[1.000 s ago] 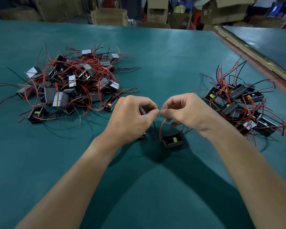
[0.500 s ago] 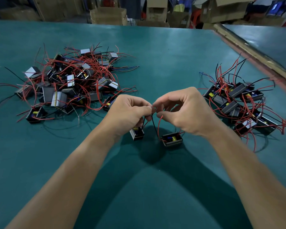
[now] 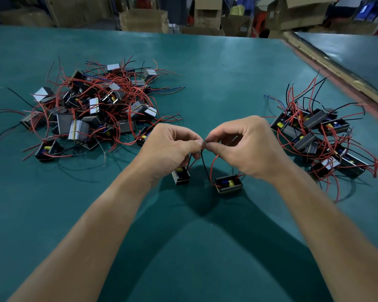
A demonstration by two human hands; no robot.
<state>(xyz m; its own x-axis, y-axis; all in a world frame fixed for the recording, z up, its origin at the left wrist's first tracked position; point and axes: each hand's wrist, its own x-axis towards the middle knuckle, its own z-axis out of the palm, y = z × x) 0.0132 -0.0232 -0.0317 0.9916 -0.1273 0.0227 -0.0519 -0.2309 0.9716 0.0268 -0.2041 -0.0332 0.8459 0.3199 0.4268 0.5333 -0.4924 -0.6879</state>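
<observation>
Two small black box modules with red and black leads are at the middle of the green table (image 3: 205, 247). The left module (image 3: 181, 175) hangs just under my left hand (image 3: 168, 147), tilted, its leads running up into my fingers. The right module (image 3: 228, 183) rests on the table below my right hand (image 3: 247, 147). Thumb and forefinger of each hand pinch wire ends, and the two pinches meet at one spot between the hands. A black wire (image 3: 205, 166) and a red wire (image 3: 212, 168) loop down from there.
A large tangled pile of the same modules (image 3: 92, 112) lies at the left. A smaller pile (image 3: 319, 136) lies at the right, near the table's wooden right edge (image 3: 336, 68). Cardboard boxes (image 3: 144, 19) stand beyond the far edge.
The left module, hidden under my left hand a second ago, has come up into view and hangs from its leads. Both hands stay together at the wire ends.
</observation>
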